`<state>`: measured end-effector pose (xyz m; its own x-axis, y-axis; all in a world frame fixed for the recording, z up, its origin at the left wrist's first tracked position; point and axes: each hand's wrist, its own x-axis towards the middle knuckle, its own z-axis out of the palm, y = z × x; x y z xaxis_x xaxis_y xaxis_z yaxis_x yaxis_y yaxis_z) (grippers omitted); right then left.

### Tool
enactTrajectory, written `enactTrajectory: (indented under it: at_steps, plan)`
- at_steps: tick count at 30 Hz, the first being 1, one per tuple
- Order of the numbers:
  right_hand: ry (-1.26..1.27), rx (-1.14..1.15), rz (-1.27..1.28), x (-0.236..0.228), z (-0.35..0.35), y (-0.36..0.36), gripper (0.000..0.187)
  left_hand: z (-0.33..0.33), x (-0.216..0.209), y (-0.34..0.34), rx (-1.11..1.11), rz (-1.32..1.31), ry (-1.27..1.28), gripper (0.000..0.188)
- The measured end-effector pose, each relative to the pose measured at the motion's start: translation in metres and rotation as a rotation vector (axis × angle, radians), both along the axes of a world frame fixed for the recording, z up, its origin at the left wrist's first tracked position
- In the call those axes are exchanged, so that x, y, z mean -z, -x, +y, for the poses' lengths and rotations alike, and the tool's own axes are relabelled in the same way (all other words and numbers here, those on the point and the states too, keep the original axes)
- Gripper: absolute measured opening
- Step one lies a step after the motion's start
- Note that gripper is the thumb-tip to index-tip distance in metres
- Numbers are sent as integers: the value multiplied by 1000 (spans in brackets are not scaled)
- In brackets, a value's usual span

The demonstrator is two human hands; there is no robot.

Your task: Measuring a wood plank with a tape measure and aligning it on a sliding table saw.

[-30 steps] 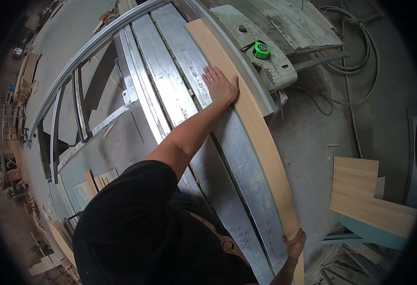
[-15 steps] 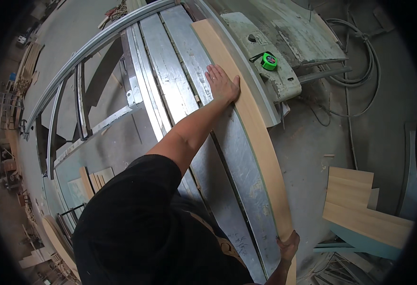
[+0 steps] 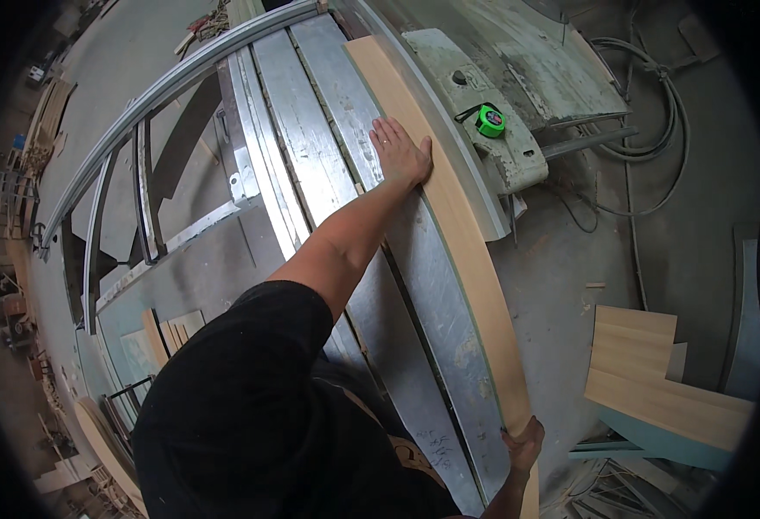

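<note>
A long, pale wooden board (image 3: 477, 270) lies along the right side of a slatted metal work table (image 3: 436, 268), beside a raised metal fence (image 3: 475, 203). My left hand (image 3: 404, 157) is open and lies flat across the board's left edge, with fingers stretched out and the thumb over the wood. Near the board's close end, my right hand (image 3: 525, 443) is closed around it, the thumb on its left side. The board's nearest tip runs past the lower edge of the view.
A green tape measure (image 3: 490, 120) rests on a worn machine housing (image 3: 518, 160) beyond the fence. A curved metal rail (image 3: 129, 130) arcs along the left. L-shaped wood panels (image 3: 635, 346) stand at the right, and a coiled cable (image 3: 676, 130) lies on the floor behind.
The view has shifted slightly. Both hands keep their places on the board, and no clear movement of the board along the fence shows.
</note>
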<state>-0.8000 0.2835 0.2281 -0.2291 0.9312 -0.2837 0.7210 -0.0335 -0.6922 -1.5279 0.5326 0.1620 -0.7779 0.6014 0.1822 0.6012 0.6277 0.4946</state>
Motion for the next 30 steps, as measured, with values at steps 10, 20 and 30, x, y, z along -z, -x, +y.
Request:
enactTrajectory:
  at_steps: [10,20,30]
  plan:
    - [-182,-132,-242,9,9,8,53,10,5,23,-8,42,-6,100]
    - [-51,101,-124,-9,19,49,88,18,3,44,-3,21,-17,100]
    - [-227,-162,-292,-17,29,79,90,26,2,70,-14,17,11,100]
